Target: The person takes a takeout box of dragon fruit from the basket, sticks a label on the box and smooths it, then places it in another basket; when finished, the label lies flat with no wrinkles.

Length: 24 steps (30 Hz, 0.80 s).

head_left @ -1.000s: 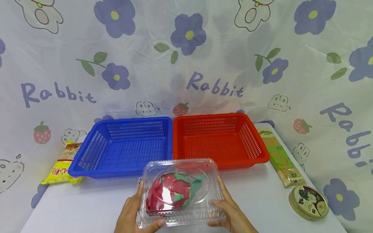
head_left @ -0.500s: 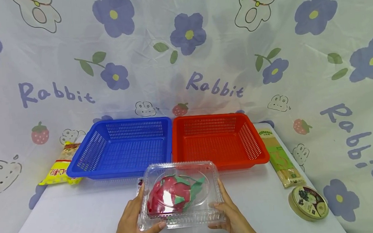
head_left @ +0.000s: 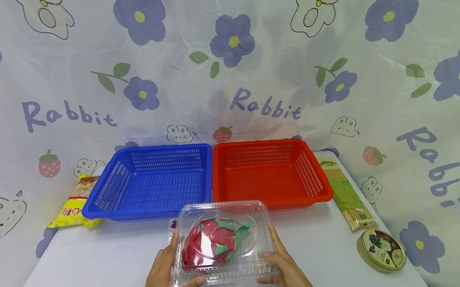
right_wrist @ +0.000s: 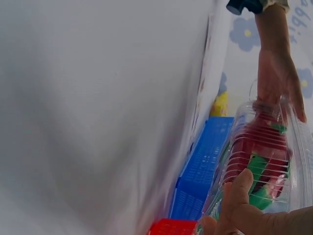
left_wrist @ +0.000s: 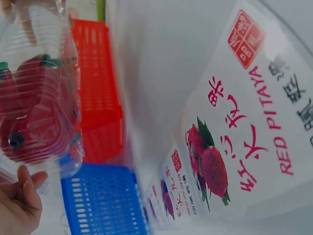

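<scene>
A clear plastic clamshell box [head_left: 262,247], its lid down, is held up in front of the two baskets. Inside, at the left, lies a red dragon fruit [head_left: 214,239] with green scales. My left hand [head_left: 162,270] grips the box's left side, thumb along the front edge. On the opposite side, my right hand [head_left: 285,265] holds it with thumb and fingers. A strip of white labels [left_wrist: 230,127] printed "RED PITAYA" appears beneath in the left wrist view; in the head view the box and left hand hide most of it.
A blue basket [head_left: 149,213] and a red basket [head_left: 273,202] stand side by side at the back. To the left is a yellow food packet [head_left: 73,210]. At right lie a green-wrapped noodle pack [head_left: 345,193] and a round tin [head_left: 382,250].
Both hands have lowered the box slightly and drawn it a little nearer, away from the baskets. Their hold on it looks the same, and the dragon fruit stays inside.
</scene>
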Motion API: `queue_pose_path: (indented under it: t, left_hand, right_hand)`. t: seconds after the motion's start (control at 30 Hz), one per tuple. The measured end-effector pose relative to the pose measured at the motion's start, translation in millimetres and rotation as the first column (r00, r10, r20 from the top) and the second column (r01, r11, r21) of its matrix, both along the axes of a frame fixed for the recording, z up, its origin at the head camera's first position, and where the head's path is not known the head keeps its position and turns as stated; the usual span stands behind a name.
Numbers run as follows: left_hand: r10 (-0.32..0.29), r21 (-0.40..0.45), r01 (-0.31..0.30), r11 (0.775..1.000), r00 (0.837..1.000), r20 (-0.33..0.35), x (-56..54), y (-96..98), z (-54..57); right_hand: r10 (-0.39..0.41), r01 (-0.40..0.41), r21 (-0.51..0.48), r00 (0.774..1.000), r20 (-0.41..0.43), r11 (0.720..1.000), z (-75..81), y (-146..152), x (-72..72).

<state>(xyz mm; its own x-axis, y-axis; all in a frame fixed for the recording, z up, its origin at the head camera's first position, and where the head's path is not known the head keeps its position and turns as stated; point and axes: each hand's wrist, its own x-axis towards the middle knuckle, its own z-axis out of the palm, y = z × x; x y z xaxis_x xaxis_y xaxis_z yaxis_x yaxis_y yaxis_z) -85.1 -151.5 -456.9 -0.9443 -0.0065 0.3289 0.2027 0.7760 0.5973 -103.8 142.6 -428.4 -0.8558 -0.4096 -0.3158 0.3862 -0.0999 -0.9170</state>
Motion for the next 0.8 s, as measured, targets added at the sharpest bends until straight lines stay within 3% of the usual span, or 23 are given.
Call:
queue_pose_path:
  t: [0.63, 0.8]
  left_hand:
    - [-0.005, -0.009, 0.004, 1.000, 0.998, -0.068, 8.2, -0.2, -8.9]
    - [-0.005, -0.014, 0.005, 1.000, 1.000, -0.010, 11.0, -0.3, -11.2]
  right_hand:
    - [-0.014, 0.016, -0.024, 0.999, 0.051, 1.000, -10.9, 1, 7.8]
    - [-0.022, 0.024, -0.027, 0.998, 0.059, 0.999, -13.5, 0, 10.5]
